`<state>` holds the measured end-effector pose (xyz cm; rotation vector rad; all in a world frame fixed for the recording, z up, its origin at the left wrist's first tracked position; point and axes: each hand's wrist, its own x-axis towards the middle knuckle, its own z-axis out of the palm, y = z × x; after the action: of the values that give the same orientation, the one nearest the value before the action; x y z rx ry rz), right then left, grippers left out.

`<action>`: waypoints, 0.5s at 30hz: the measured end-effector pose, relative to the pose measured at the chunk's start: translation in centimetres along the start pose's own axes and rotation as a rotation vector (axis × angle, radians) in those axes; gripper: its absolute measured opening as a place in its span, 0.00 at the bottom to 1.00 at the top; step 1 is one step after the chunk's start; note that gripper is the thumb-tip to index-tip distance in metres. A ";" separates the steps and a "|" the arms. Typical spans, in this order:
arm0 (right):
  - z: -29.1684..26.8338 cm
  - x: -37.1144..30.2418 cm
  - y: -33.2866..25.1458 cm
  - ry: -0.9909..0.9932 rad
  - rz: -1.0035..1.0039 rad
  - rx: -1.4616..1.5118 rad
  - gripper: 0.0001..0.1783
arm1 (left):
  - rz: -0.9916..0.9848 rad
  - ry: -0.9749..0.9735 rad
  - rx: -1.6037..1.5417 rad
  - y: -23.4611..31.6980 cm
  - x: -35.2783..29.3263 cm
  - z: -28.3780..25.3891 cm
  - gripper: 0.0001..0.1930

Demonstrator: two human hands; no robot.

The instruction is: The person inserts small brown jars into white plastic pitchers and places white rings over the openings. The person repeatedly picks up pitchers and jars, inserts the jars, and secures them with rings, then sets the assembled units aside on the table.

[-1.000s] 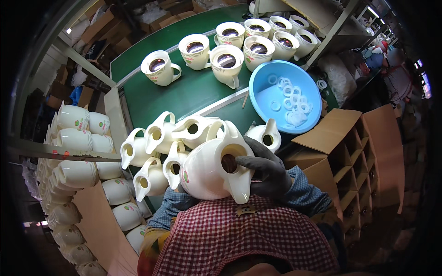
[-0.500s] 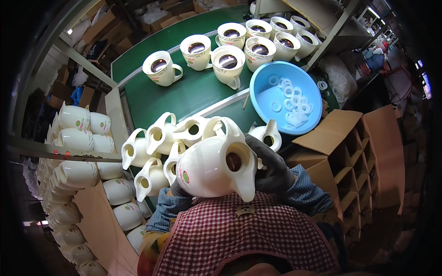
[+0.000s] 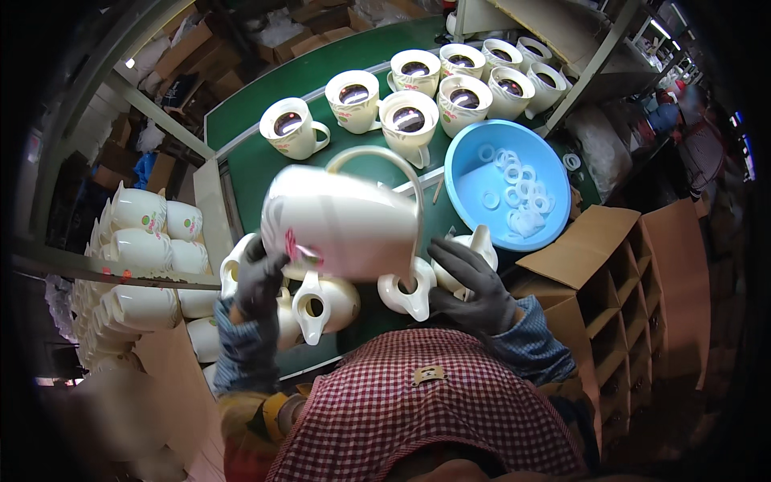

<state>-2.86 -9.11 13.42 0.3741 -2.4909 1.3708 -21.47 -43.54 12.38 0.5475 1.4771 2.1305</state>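
A white jug [image 3: 345, 221] with a pink and green print is tilted on its side above the green table, blurred by motion; its loop handle [image 3: 385, 153] arches over it. My left hand [image 3: 261, 281], in a dark grey glove, has its fingers curled against the jug's lower left end. My right hand [image 3: 474, 281], gloved alike, is open, fingers apart, beside a white spouted jug [image 3: 470, 255]. Below the tilted jug, another spouted jug [image 3: 401, 293] and a further one [image 3: 325, 305] show their round openings; the raised jug partly hides this group.
White cups [image 3: 353, 96] with dark shiny insides stand across the table's far side. A blue basin [image 3: 470, 193] holds translucent rings. At right stands an open divided cardboard box [image 3: 606, 297]; at left, stacked white jugs [image 3: 136, 249] and a metal frame bar [image 3: 144, 273]. A pale blur [image 3: 120, 410] appears lower left.
The jug has moved up and left and turned onto its side. My right hand has come off it and spread its fingers. My left hand has moved left and up, into clearer view.
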 end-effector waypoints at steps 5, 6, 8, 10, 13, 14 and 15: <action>-1.2 -3.3 1.4 -0.012 -0.114 -0.070 0.30 | 0.472 -0.140 1.209 0.0 13.7 -0.9 0.14; -1.2 -4.1 1.4 -0.012 -0.099 -0.102 0.29 | 0.439 -0.125 1.421 -1.6 15.7 -0.8 0.14; -1.8 -6.4 0.7 -0.107 0.150 -0.021 0.30 | 0.293 -0.129 1.640 -5.5 19.2 -1.8 0.14; -2.6 -8.7 0.7 -0.091 0.148 0.022 0.29 | 0.160 -0.133 1.676 -8.6 21.9 -2.9 0.19; -4.6 -14.8 -1.0 -0.091 0.587 0.058 0.24 | 0.012 -0.165 1.803 -11.2 24.2 -2.8 0.21; -5.1 -16.6 -1.5 -0.126 0.772 0.136 0.22 | -0.008 -0.169 1.805 -11.9 24.5 -2.7 0.22; -5.6 -18.6 -2.1 -0.156 0.953 0.219 0.21 | -0.026 -0.175 1.810 -12.4 24.7 -2.5 0.22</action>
<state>15.81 -3.71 11.33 -0.8157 -2.7542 1.9856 -40.69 -27.02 1.13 1.1247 2.8414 0.1115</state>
